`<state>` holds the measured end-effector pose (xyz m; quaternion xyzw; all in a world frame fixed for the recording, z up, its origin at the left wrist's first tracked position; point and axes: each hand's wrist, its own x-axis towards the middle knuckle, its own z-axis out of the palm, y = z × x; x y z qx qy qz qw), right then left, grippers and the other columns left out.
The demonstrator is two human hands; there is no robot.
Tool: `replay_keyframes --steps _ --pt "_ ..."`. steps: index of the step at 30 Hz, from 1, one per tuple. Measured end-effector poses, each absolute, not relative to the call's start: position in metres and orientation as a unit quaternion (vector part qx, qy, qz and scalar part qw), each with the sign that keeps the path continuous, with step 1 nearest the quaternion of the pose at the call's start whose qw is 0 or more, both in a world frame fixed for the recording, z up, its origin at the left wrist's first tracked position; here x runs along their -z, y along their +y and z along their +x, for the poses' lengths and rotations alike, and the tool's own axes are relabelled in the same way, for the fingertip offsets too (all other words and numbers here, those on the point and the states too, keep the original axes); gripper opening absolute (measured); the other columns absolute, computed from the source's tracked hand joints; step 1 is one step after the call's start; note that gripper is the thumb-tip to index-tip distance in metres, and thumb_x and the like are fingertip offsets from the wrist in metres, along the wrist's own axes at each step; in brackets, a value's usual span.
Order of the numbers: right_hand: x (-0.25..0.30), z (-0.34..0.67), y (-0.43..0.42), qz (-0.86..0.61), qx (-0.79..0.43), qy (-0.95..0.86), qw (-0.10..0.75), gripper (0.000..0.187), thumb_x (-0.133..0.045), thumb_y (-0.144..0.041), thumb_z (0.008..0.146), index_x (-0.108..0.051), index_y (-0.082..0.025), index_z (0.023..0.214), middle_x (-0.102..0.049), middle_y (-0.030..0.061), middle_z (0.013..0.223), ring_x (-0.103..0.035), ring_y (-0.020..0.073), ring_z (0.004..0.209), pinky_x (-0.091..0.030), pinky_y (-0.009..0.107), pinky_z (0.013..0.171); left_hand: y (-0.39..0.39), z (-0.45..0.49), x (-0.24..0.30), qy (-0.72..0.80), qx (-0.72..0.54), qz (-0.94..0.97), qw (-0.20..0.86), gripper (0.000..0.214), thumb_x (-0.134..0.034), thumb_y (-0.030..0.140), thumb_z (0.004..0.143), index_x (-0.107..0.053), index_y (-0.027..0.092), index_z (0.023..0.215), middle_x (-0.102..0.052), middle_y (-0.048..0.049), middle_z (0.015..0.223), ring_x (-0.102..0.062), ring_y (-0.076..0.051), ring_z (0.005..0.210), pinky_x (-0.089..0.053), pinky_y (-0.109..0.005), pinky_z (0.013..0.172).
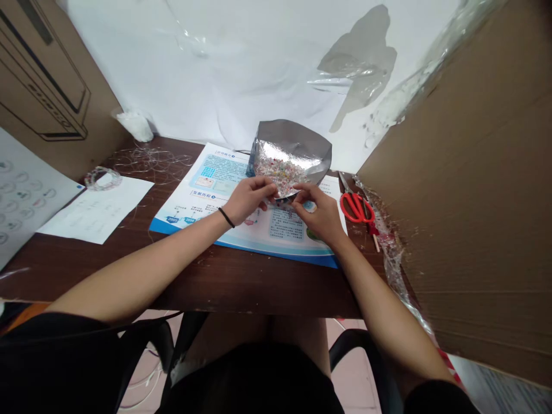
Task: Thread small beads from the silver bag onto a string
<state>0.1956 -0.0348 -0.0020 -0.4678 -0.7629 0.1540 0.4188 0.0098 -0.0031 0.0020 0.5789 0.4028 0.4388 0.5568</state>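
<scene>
An opened silver foil bag (297, 133) lies on a printed sheet (202, 198) with many small mixed-colour beads (282, 172) inside. At the bag's near left edge, my left hand (252, 198) has its thumb and fingers pinched together. Facing it at the near right edge, my right hand (319, 213) pinches too, fingertips bent toward the left hand. A small gap separates the two hands. Whatever lies between the fingertips is too small to make out. The near rim of the bag is partly hidden behind the fingers.
Red-handled scissors (357, 207) lie right of the sheet, beside crumpled clear plastic (392, 259). On the left are tangled clear thread (150, 161), a beaded ring (103, 178) and white paper (97, 213). Cardboard walls (474, 190) flank the dark table (241, 282).
</scene>
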Motion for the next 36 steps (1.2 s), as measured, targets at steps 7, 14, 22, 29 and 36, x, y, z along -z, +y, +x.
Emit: replay_keyframes --steps 7,14,22,29,36 --pt "0.011 0.2 -0.028 -0.474 -0.15 -0.798 0.34 0.027 -0.055 -0.016 0.074 -0.06 -0.023 0.099 -0.063 -0.0007 0.077 -0.057 0.0146 0.077 -0.044 0.03 0.075 0.014 -0.001 -0.007 0.383 -0.56 0.426 0.598 0.011 -0.056 0.025 0.077 -0.052 0.017 0.071 -0.065 -0.0051 0.076 -0.06 -0.01 0.063 -0.042 -0.018 0.048" --pt "0.014 0.201 -0.026 -0.445 -0.117 -0.847 0.265 0.026 -0.05 -0.012 0.074 -0.062 -0.021 0.095 -0.063 0.0009 0.077 -0.051 0.0163 0.078 -0.04 0.029 0.073 0.027 -0.013 -0.014 0.435 -0.672 0.314 0.51 0.009 -0.049 0.012 0.074 -0.051 0.017 0.067 -0.044 0.0052 0.044 -0.035 -0.003 0.035 -0.023 -0.015 0.035" --pt "0.017 0.201 -0.026 -0.441 -0.087 -0.866 0.22 0.014 -0.049 -0.014 0.075 -0.06 -0.02 0.081 -0.064 0.0033 0.084 -0.05 0.018 0.084 -0.038 0.032 0.078 0.034 -0.017 -0.014 0.452 -0.721 0.314 0.421 0.014 -0.047 0.011 0.075 -0.047 0.018 0.063 -0.037 0.0067 0.041 -0.027 -0.004 0.034 -0.018 -0.018 0.036" --pt "0.008 0.201 -0.027 -0.48 -0.148 -0.807 0.31 0.019 -0.046 -0.033 0.086 -0.061 -0.021 0.082 -0.065 0.004 0.082 -0.055 0.0173 0.08 -0.042 0.034 0.076 -0.004 0.011 -0.004 0.436 -0.615 0.539 0.375 0.012 -0.052 0.024 0.079 -0.056 0.018 0.069 -0.041 0.0052 0.044 -0.036 -0.006 0.04 -0.029 -0.02 0.042" --pt "0.003 0.197 -0.032 -0.433 -0.315 -0.728 0.429 0.027 -0.064 -0.038 0.074 -0.057 -0.023 0.095 -0.068 0.0008 0.084 -0.065 0.0159 0.081 -0.049 0.031 0.076 -0.031 0.031 -0.001 0.424 -0.453 0.745 0.244 0.018 -0.055 0.03 0.079 -0.063 0.016 0.07 -0.062 -0.0017 0.069 -0.053 -0.01 0.066 -0.04 -0.022 0.059"
